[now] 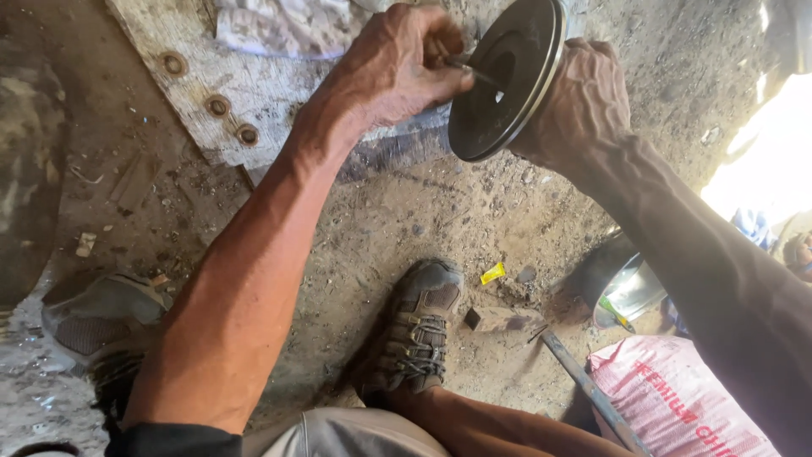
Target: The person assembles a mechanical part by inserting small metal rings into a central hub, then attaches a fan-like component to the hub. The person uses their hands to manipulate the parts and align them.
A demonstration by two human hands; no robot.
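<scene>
My right hand (582, 106) grips a dark round metal disc (506, 80) from behind, holding it on edge above the dirt ground. My left hand (397, 63) is closed around a thin metal rod or tool (474, 69) whose tip goes into the hole at the disc's middle. Both arms reach forward from the lower part of the view. The disc's back face is hidden by my right hand.
A worn white board (245, 93) with three rusty rings (218, 106) lies on the ground, a crumpled cloth (279, 25) on it. My shoe (419, 326) rests on the dirt. A metal bar (592, 393), a pink sack (677, 402) and a shiny metal container (626, 283) sit at right.
</scene>
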